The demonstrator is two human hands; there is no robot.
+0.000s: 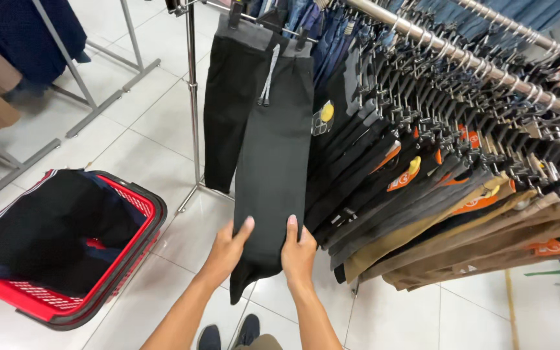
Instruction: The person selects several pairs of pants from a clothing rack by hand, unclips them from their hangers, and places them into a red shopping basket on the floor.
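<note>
Single head-worn view, looking steeply down, close over clothes rack (461, 58), floor probably near

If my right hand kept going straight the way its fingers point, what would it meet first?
The right hand already grips the dark grey trousers; pointing up along the leg, it would likely just slide further up that same fabric.

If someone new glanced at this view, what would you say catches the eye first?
Most striking is the dark grey pair of trousers hanging at the centre, its lower leg gripped by the left hand and right hand. To the right, a long rail is packed with hanging trousers in black, grey and tan. At lower left, a red shopping basket holding dark clothes stands on the white tiled floor.
</note>
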